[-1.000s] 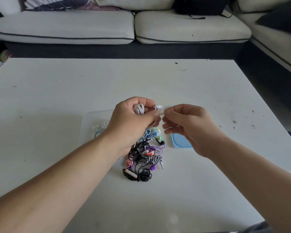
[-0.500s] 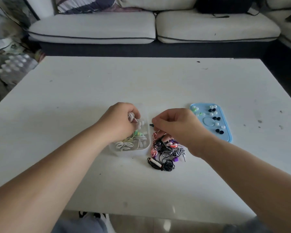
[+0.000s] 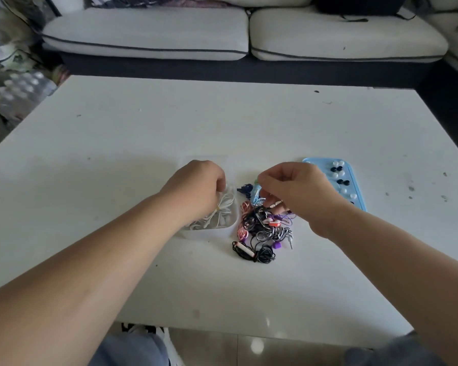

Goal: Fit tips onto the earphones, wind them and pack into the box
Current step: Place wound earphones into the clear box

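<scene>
Living-room setup: white table (image 3: 117,180) with a pale sofa (image 3: 143,33) behind it. Our left hand (image 3: 196,186) is down in the clear box (image 3: 209,233) near the middle of the table, with its fingers curled over the coiled white earphones (image 3: 224,204) lying inside. We honestly can't tell if it's gripping them or just resting on top. Our right hand (image 3: 296,191) is over the pile of tangled earphones (image 3: 262,228) (black, pink, purple, striped) just beside the box, pinching a light blue pair (image 3: 255,192) at the far end of the heap. Past that hand a blue lid (image 3: 356,191) lies flat with loose white and black tips (image 3: 339,163) on it. Any print on the gear is too small for us to read
</scene>
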`<state>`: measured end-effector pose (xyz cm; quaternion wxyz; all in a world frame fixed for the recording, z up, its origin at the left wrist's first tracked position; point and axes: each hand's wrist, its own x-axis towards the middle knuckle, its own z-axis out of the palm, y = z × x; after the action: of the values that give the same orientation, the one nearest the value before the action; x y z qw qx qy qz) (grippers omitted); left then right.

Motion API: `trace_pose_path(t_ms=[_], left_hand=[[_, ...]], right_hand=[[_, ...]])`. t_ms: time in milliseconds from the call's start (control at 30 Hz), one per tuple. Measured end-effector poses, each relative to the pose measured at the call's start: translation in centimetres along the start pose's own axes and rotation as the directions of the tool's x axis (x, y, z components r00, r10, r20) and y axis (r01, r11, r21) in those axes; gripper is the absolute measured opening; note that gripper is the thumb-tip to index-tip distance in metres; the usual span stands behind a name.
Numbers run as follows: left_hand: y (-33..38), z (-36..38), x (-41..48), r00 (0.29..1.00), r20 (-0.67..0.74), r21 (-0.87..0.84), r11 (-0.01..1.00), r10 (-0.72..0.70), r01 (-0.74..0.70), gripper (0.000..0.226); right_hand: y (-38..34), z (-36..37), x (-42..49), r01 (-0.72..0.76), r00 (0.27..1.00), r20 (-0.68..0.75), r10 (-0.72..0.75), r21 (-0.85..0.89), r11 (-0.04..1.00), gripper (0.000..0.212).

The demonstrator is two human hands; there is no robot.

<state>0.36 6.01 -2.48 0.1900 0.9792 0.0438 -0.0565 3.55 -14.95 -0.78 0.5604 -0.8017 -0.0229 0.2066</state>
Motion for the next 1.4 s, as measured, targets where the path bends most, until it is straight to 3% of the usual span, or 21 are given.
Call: trace_pose_path(t_ms=[133, 233, 300, 333, 367, 433, 500, 533, 600, 667, 733, 833, 967, 1067, 1167, 1267, 1400], left_hand=[[0.8, 1.0, -0.1, 0.991, 0.135, 0.081, 0.997, -0.005, -0.006, 0.034], [2.8, 0.1, -0.3, 0.992, -0.021, 0.136, 0.984, 0.121, -0.117, 0.022], [5.0, -0.7, -1.1, 0.957, -0.162, 0.086, 0.97, 0.239, -0.228, 0.015], [6.2, -0.9, -1.7, 0.947, -0.168, 0.058, 0.962, 0.274, -0.268, 0.014], [7.1, -0.9, -2.3, 0.945, -0.127, 0.057, 0.954, 0.301, -0.296, 0.014], [8.5, -0.1, -3.6, 0.943, 0.096, 0.086, 0.941, 0.319, -0.327, 0.018], [9.3, 1.1, -4.7, 0.892, 0.351, 0.194, 0.91, 0.285, -0.367, 0.013], [9.6, 1.8, -5.0, 0.872, 0.411, 0.269, 0.878, 0.267, -0.395, 0.014], [9.9, 3.0, -5.4, 0.866, 0.438, 0.396, 0.813, 0.242, -0.427, 0.027], [10.5, 3.6, -5.6, 0.871, 0.429, 0.461, 0.77, 0.241, -0.44, 0.022], [10.8, 4.0, -5.5, 0.88, 0.427, 0.46, 0.787, 0.21, -0.411, 0.029], [10.9, 3.5, -5.6, 0.874, 0.45, 0.365, 0.855, 0.186, -0.37, 0.026], [11.5, 1.5, -4.7, 0.938, 0.293, 0.156, 0.958, 0.187, -0.24, 0.012], [12.7, -0.9, -3.6, 0.957, 0.275, -0.171, 0.984, 0.09, -0.043, 0.018], [13.2, -2.5, -2.7, 0.959, 0.281, -0.506, 0.855, 0.044, 0.109, 0.021], [13.8, -3.3, -2.2, 0.956, 0.281, -0.73, 0.664, 0.078, 0.16, 0.009], [15.2, -3.7, -1.9, 0.956, 0.279, -0.887, 0.407, 0.093, 0.22, 0.02]], right_hand=[[0.6, -0.9, -0.1, 0.002, 1.0, -0.009, -0.003, -0.072, 0.997, 0.011], [0.9, -1.5, -0.3, 0.019, 0.999, 0.033, -0.013, -0.199, 0.98, 0.013], [1.1, -1.9, -0.5, 0.033, 0.997, 0.07, -0.012, -0.305, 0.952, 0.018], [1.4, -2.1, -0.8, 0.033, 0.995, 0.098, 0.001, -0.34, 0.94, 0.021], [1.5, -2.3, -1.0, 0.036, 0.991, 0.133, 0.014, -0.369, 0.929, 0.025], [1.9, -2.8, -1.5, 0.041, 0.978, 0.201, 0.052, -0.431, 0.901, 0.031], [2.4, -3.4, -2.1, 0.06, 0.963, 0.26, 0.076, -0.477, 0.877, 0.022], [2.6, -3.6, -2.4, 0.073, 0.956, 0.281, 0.081, -0.496, 0.865, 0.019], [2.9, -3.8, -2.8, 0.093, 0.946, 0.31, 0.093, -0.534, 0.84, 0.018], [3.3, -4.1, -3.2, 0.097, 0.941, 0.324, 0.103, -0.547, 0.832, 0.019], [3.6, -4.5, -3.6, 0.107, 0.937, 0.334, 0.102, -0.555, 0.825, 0.019], [3.5, -5.1, -4.0, 0.127, 0.927, 0.356, 0.115, -0.589, 0.798, 0.025], [3.4, -5.9, -4.4, 0.112, 0.927, 0.355, 0.12, -0.568, 0.816, 0.023], [2.7, -7.1, -5.0, 0.081, 0.925, 0.368, 0.094, -0.433, 0.898, 0.021], [2.4, -8.2, -5.1, 0.029, 0.912, 0.406, 0.053, -0.194, 0.98, 0.039], [2.5, -9.0, -4.9, -0.016, 0.901, 0.432, -0.038, 0.12, 0.993, 0.063], [2.4, -9.7, -5.2, -0.021, 0.883, 0.449, -0.138, 0.331, 0.943, 0.046]])
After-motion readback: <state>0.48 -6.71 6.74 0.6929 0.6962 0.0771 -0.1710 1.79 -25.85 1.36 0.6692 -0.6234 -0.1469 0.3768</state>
